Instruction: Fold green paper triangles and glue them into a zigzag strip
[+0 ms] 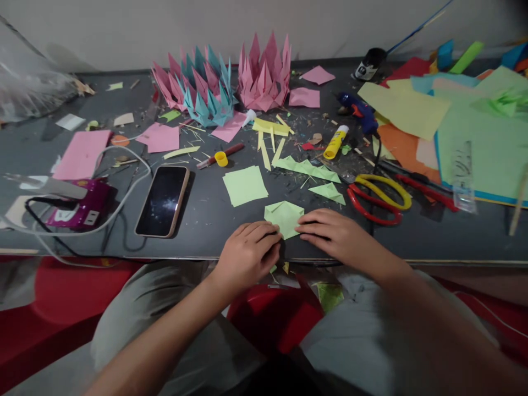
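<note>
A dark worktop (206, 231) spans the frame. At the right edge lies a wide heap of coloured sheets (482, 143). At top centre stand 3 spiked paper rings that look complete: a pink ring (264, 82) to the right, then a blue ring (210, 107) overlapping another, left-hand pink ring (165, 85).

At lower centre, the left hand (249, 247) and the right hand (330, 234) sit at opposite side edges of a green sheet. The left grip has its fingers curled at the sheet's lower left; the right grip has fingers stretched out, tips at its right edge. Whether either grip pinches the paper I cannot tell, since the thumbs are mostly hidden.

Left of centre rests a phone (163, 201). Near it, at mid-frame, is a stack of green squares (245, 186), flat and apparently unfolded, so that folding seems left. The green sheet (285, 217) just below looks part-folded, its top corners turned in. Above right, a folded green strip (307, 168) of several peaks seems already formed. Smallest is 1 loose green triangle (329, 191), folded but apart from the strip.
</note>
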`<state>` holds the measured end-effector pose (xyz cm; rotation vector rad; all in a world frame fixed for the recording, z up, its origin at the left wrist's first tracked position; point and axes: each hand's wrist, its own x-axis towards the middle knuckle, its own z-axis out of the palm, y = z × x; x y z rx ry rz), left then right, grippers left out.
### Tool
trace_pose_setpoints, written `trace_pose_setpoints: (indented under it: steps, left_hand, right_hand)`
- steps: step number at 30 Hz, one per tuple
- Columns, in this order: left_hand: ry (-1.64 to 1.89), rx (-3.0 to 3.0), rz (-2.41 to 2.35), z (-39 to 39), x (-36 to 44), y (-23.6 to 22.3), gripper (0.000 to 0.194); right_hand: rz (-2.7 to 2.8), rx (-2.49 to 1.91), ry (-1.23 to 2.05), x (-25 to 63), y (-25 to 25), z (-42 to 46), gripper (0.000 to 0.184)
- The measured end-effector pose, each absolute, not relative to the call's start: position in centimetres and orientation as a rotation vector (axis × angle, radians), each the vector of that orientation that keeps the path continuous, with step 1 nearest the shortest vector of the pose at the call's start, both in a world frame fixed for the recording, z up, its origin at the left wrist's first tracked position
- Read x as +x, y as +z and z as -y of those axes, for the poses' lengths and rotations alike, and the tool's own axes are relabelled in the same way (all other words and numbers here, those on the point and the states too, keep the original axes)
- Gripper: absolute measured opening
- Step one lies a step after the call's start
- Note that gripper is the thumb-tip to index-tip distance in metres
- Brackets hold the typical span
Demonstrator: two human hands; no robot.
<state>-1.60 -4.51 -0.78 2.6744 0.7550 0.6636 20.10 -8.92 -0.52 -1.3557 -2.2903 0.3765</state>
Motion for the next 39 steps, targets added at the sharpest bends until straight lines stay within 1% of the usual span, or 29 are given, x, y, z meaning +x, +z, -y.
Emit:
trace_pose_setpoints:
  steps: [5,10,14,19,23,26,30,32,34,39]
  left_hand:
    - [0.591,2.557,-0.890,4.2,-0.7,-0.6,0.014]
    - [0.520,2.447,-0.998,3.6,0.2,-0.4,0.009]
    - [0.478,2.378,-1.006,3.4,0.4,-0.4,0.009]
    - [0.458,2.315,-1.017,3.3,0.3,-0.4,0.007]
    - [0.435,2.302,-1.031,3.2,0.4,-0.3,0.004]
    - [0.436,2.423,-1.005,3.7,0.4,-0.1,0.004]
    - [0.337,2.854,-0.873,5.6,0.4,0.3,0.017]
    - [0.276,2.984,-0.889,6.6,0.5,0.5,0.021]
    - [0.277,3.016,-0.924,7.3,0.5,0.5,0.023]
    - [0.325,3.002,-0.942,7.5,0.4,0.2,0.027]
  right_hand:
    - [2.436,-1.316,0.242,20.3,-0.4,8.2,0.023]
    - [2.381,-1.399,0.391,19.7,-0.4,7.8,0.020]
    - [2.300,-1.507,0.522,19.1,-0.2,7.5,0.017]
    - [2.214,-1.547,0.521,18.5,-0.2,7.5,0.013]
    - [2.160,-1.599,0.445,18.1,-0.7,7.5,0.010]
    - [2.147,-1.623,0.319,17.8,-0.9,7.7,0.011]
    - [2.215,-1.489,-0.045,17.3,-1.2,8.7,0.016]
    - [2.283,-1.360,-0.144,17.1,-1.3,9.4,0.020]
    - [2.323,-1.311,-0.144,17.1,-1.3,9.9,0.023]
    - [2.275,-1.428,-0.099,18.1,-1.7,10.0,0.024]
